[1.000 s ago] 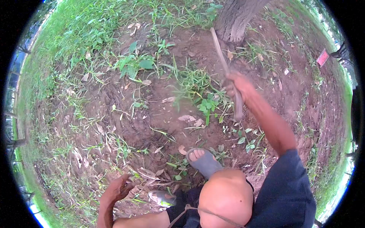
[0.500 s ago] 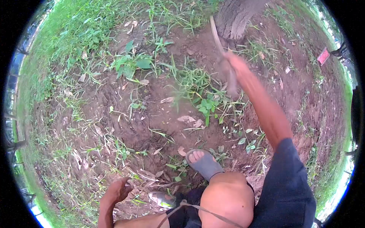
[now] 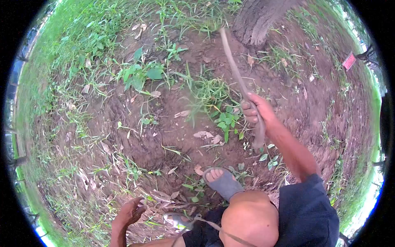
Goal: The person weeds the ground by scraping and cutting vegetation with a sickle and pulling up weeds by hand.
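A long, slightly curved wooden stick is gripped near its lower part by my right hand, fingers wrapped round it. Its thin far end points up toward the base of the tree trunk, while the wider, blurred near end sticks out below my fist, over the soil by a leafy green weed. Down at the lower left, my left hand hangs low beside my leg with its fingers loosely bent and a gap at the thumb; nothing shows in it. Dry leaves lie close by that hand.
A tree trunk rises at the top. Grass and weeds grow thick at the upper left, with a broad-leaved plant nearer the middle. My sandalled foot and bent knee are below. A red object is at the far right.
My right hand has come down and nearer to me with the stick, away from the trunk. My left hand has shifted slightly to the right and down.
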`<state>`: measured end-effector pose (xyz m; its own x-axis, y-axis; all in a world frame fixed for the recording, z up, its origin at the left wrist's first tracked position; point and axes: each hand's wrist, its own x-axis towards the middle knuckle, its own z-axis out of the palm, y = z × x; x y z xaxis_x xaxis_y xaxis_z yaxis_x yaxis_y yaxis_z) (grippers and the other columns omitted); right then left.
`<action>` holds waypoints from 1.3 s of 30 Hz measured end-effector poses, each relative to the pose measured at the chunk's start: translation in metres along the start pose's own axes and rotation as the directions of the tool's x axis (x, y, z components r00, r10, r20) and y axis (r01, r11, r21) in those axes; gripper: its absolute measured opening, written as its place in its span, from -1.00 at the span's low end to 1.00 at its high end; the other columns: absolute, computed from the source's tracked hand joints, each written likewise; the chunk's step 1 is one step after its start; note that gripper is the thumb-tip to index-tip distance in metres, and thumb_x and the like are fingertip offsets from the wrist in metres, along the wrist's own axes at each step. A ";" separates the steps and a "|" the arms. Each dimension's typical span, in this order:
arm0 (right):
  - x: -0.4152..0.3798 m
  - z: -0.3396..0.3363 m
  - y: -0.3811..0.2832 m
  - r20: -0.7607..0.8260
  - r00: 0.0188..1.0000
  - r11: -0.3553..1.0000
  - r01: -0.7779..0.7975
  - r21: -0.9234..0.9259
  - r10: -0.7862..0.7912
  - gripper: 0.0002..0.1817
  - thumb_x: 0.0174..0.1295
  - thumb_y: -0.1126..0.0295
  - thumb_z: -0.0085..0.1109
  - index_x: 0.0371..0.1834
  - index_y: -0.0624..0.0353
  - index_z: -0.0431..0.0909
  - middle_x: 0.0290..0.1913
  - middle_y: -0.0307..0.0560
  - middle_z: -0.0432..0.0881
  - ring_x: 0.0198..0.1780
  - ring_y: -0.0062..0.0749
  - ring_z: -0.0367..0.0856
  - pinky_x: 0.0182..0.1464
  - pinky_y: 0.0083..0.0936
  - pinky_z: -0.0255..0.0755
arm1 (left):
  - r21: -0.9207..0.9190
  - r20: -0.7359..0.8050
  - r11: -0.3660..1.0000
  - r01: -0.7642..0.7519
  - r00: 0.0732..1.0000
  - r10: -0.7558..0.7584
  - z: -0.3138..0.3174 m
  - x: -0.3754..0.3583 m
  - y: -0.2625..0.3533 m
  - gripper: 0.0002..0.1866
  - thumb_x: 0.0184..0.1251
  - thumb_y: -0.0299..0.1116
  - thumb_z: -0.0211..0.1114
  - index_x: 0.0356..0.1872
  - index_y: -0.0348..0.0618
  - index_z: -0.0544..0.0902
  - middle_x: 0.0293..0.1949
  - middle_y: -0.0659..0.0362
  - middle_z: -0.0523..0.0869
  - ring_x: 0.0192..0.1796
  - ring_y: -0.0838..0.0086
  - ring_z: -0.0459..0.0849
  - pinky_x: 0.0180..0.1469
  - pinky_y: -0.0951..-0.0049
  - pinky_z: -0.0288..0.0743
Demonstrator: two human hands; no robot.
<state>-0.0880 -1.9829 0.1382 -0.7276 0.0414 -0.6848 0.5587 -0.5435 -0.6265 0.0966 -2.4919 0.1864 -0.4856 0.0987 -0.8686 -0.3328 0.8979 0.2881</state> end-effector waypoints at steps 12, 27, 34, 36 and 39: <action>0.106 0.066 -0.090 0.049 0.994 0.995 0.100 0.012 -0.101 -0.78 0.48 0.27 -0.06 -0.26 0.19 0.42 -0.60 -0.38 0.39 -0.68 -0.66 0.34 -0.70 -0.65 0.26 | -0.047 -0.129 0.995 -0.089 0.988 0.082 0.004 0.002 -0.012 -0.50 0.35 -0.25 0.31 0.23 -0.29 0.49 0.00 -0.20 0.71 0.06 -0.04 0.70 0.06 0.14 0.55; -0.050 0.001 0.005 -0.166 0.986 0.841 -0.067 -0.538 -0.028 -0.52 0.47 0.28 -0.11 0.43 0.11 0.23 -0.50 -0.27 0.50 -0.70 -0.66 0.39 -0.80 -0.64 0.29 | 0.087 -0.105 0.987 -0.131 0.985 0.140 -0.010 0.029 0.007 -0.52 0.39 -0.21 0.27 0.23 -0.25 0.49 -0.07 -0.22 0.72 -0.03 -0.10 0.71 -0.01 0.08 0.57; 0.102 0.083 -0.076 -0.012 0.964 0.861 0.231 -0.454 -0.265 -0.81 0.49 0.32 -0.11 -0.01 0.15 0.42 -0.48 -0.30 0.49 -0.63 -0.66 0.39 -0.69 -0.67 0.33 | -0.152 -0.215 0.970 -0.190 0.964 0.155 -0.001 0.000 -0.006 -0.49 0.37 -0.20 0.30 0.23 -0.31 0.50 0.01 -0.23 0.69 0.07 -0.06 0.68 0.06 0.12 0.54; 0.115 0.086 -0.066 0.049 0.964 0.965 0.257 0.051 -0.260 -0.81 0.44 0.25 0.00 -0.25 0.11 0.42 -0.50 -0.28 0.45 -0.58 -0.53 0.42 -0.60 -0.51 0.36 | -0.093 -0.167 0.990 -0.103 0.982 0.087 0.005 -0.007 -0.023 -0.48 0.37 -0.19 0.30 0.23 -0.31 0.49 0.00 -0.22 0.70 0.06 -0.05 0.68 0.06 0.13 0.54; 0.058 0.059 -0.030 -0.014 0.946 0.918 0.311 -0.248 -0.324 -0.76 0.44 0.25 -0.01 0.05 0.10 0.46 -0.50 -0.31 0.43 -0.62 -0.58 0.37 -0.64 -0.57 0.34 | -0.052 -0.093 0.997 -0.051 0.995 0.046 0.015 -0.012 -0.051 -0.49 0.37 -0.21 0.31 0.26 -0.22 0.49 -0.03 -0.07 0.75 -0.02 0.25 0.73 -0.01 0.26 0.58</action>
<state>-0.1708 -2.0137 0.1390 -0.8636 0.2275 -0.4499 0.3853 -0.2777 -0.8800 0.1316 -2.5321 0.1760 -0.5731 0.0998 -0.8134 -0.3490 0.8683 0.3524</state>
